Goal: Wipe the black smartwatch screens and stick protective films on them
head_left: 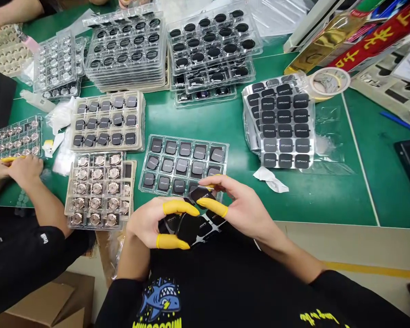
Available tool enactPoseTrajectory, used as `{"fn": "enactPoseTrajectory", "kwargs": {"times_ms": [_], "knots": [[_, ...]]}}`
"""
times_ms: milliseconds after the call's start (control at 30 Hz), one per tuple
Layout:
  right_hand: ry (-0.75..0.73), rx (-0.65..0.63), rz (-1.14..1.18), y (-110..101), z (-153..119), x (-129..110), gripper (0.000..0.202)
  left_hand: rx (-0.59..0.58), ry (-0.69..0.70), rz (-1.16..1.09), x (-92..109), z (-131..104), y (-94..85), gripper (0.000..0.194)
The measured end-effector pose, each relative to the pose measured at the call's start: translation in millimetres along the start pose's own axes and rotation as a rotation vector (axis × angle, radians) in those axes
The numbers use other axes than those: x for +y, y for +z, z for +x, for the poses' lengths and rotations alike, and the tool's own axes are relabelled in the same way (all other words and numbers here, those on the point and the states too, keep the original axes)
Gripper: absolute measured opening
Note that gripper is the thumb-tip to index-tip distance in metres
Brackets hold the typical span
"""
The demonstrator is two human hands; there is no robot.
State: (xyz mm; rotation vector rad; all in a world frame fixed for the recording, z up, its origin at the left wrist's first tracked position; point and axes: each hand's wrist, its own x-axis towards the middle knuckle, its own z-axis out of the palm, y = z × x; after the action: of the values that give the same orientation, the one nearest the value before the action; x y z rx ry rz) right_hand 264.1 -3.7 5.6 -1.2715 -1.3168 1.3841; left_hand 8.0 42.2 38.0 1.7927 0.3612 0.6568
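Note:
My left hand [145, 223], with yellow finger cots on thumb and finger, grips a dark, glossy rounded piece [187, 228] by its edges. My right hand [246, 202], also in yellow finger cots, pinches a black rounded-square label [202, 196] with pale lettering. The two pieces are close together, and I cannot tell whether they touch. Partly hidden beneath my hands is a sheet of black labels [208, 226] near my lap. Just beyond them lies a clear tray [141, 186] of black square pieces, its near right corner covered by my right hand.
Stacked trays of black discs [123, 41] stand at the back. Label sheets [287, 123] lie to the right, near a tape roll [329, 83] and a crumpled tissue [271, 180]. Trays of watch-like parts [95, 189] sit left, beside a co-worker's hands [23, 171].

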Motion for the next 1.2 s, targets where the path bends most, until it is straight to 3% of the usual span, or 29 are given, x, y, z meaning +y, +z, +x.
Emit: {"fn": "enactPoseTrajectory", "kwargs": {"times_ms": [133,267,367,500,633,733,800,1033,1200], "knots": [[0.147,-0.052,0.158,1,7,-3,0.029,-0.003,-0.004,0.065,4,2,3.6,0.055],[0.171,-0.067,0.234,2,12,-3,0.037,-0.021,-0.023,0.127,5,2,6.2,0.054],[0.097,-0.051,0.184,3,11,0,0.037,-0.032,0.003,0.121,5,3,7.6,0.054],[-0.090,0.015,-0.022,3,7,5,0.020,-0.053,0.011,0.102,5,2,10.0,0.059],[-0.112,0.021,-0.098,4,3,10,0.008,-0.013,-0.006,0.136,5,1,11.9,0.060],[-0.191,0.118,-0.109,5,0,14,0.035,0.005,-0.001,0.157,5,0,11.9,0.057],[-0.250,0.105,-0.127,4,-2,15,0.039,0.009,0.004,0.152,6,0,11.5,0.055],[-0.116,0.035,-0.080,1,1,6,0.021,-0.001,-0.006,0.173,8,-1,13.0,0.056],[-0.156,0.028,-0.031,2,3,3,0.020,-0.007,0.013,0.215,9,1,12.9,0.053]]}}
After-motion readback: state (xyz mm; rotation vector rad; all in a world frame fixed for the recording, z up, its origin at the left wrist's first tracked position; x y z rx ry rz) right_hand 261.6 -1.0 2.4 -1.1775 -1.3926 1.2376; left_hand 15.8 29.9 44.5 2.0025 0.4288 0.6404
